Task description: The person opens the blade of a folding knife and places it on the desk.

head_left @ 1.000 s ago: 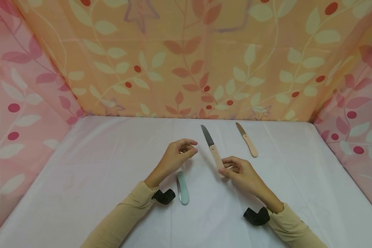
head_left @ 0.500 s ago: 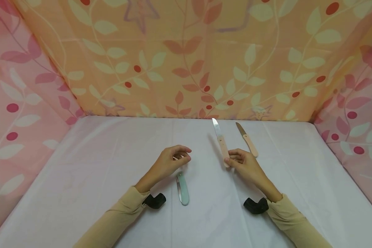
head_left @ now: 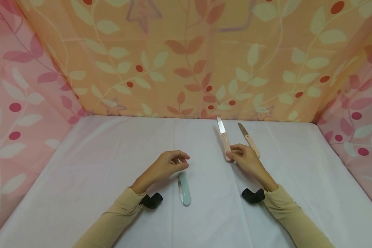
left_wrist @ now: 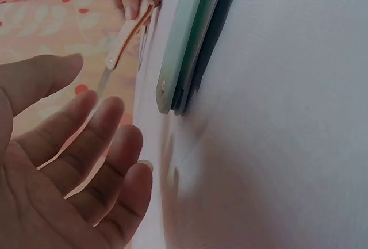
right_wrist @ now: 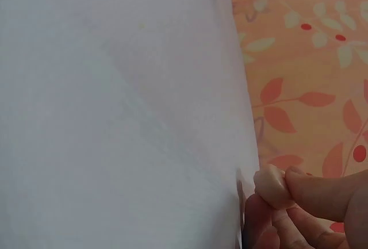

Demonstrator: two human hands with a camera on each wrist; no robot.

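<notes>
Between thumb and fingers, my right hand [head_left: 247, 159] pinches the lower handle of an unfolded pocket knife [head_left: 224, 138]. Its handle is pale peach and its bright blade points toward the back wall. In the right wrist view only the handle's butt [right_wrist: 271, 186] shows clearly. Just right of that hand lies a second unfolded pocket knife [head_left: 251, 143], peach-handled with a darker blade. My left hand [head_left: 170, 166] hovers with loosely bent fingers and holds nothing. Below its fingertips a mint-green pocket knife [head_left: 185, 193] lies on the cloth, its blade folded along the handle.
A white cloth [head_left: 111, 151] covers the table. Patterned fabric walls stand at the back [head_left: 161, 69], left [head_left: 21, 113] and right [head_left: 356, 127]. Black wrist cameras sit at the left cuff [head_left: 152, 200] and right cuff [head_left: 253, 195].
My right hand has carried the held knife rightward and toward the back, near the second peach knife. My left hand has drawn back a little, left and nearer. The green knife stays put.
</notes>
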